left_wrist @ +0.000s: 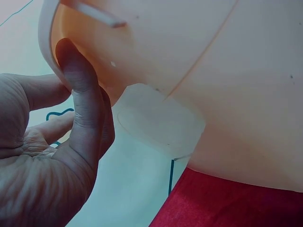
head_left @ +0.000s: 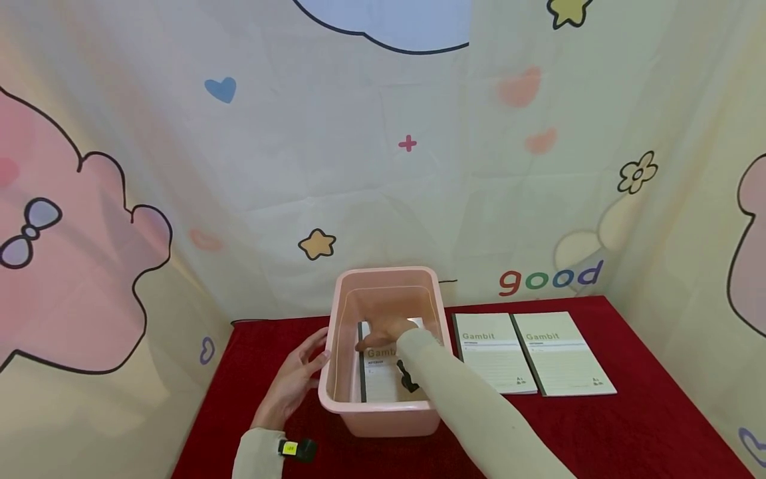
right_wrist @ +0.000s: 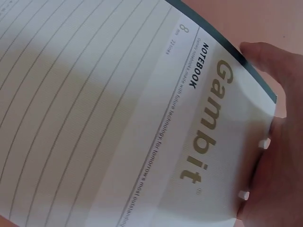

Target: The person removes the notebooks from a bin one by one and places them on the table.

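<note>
A pink plastic bin (head_left: 389,406) stands on the red cloth in front of me. My left hand (head_left: 293,376) grips its left rim, and in the left wrist view the fingers (left_wrist: 83,90) bend around the bin's edge. Inside the bin lies a white Gambit notebook (head_left: 380,382) with a dark green spine. My right hand (head_left: 383,330) reaches down into the bin and holds the notebook by its top end. In the right wrist view the thumb (right_wrist: 265,54) is at the spine, while the other fingers are partly hidden past the top edge.
Two more Gambit notebooks, one nearer (head_left: 491,356) and one farther right (head_left: 565,356), lie face up side by side to the right of the bin. Red cloth (head_left: 658,412) covers the table. Printed curtains (head_left: 269,166) enclose the back and sides.
</note>
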`<state>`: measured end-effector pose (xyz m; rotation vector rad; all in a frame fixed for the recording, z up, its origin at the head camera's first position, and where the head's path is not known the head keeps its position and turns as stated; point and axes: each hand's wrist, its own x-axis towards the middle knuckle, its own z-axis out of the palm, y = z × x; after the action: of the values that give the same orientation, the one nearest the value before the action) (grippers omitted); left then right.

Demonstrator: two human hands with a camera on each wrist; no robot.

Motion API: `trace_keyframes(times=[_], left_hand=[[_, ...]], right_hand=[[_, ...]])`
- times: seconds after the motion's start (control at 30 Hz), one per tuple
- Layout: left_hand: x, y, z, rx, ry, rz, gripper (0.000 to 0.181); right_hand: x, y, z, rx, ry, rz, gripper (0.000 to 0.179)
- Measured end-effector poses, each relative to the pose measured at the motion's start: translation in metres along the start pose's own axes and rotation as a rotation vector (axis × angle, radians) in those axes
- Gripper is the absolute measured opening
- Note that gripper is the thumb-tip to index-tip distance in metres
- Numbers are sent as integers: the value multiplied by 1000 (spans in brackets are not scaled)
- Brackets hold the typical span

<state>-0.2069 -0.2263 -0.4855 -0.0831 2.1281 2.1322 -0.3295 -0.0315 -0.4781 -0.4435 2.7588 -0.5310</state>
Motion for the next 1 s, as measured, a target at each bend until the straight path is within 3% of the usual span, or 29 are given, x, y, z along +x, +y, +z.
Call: trace_keyframes(times=[0.13,0.33,0.57,0.7,0.8,1.0], left_hand=[[1,0,0,-9,-2,1,57],[0,-3,-1,-6,-8,0,57],[-1,-5,-1,-13,-30,2,58],[-1,-4,0,-4,-31,7,58],[-1,-3,0,-6,-27,14,58],[1,-3,1,-6,-16,21,57]], right_hand=[[-1,-2,-5,-19,60,-60,79],[-5,-5,-13,-62,75,-63,80],[-7,-11,-25,-139,171,-232,63],[-3,-13,-35,-124,209,-265,62],[-8,-20,-52,-102,223,-261,66],[-30,-35,-92,-207,179,-220,69]])
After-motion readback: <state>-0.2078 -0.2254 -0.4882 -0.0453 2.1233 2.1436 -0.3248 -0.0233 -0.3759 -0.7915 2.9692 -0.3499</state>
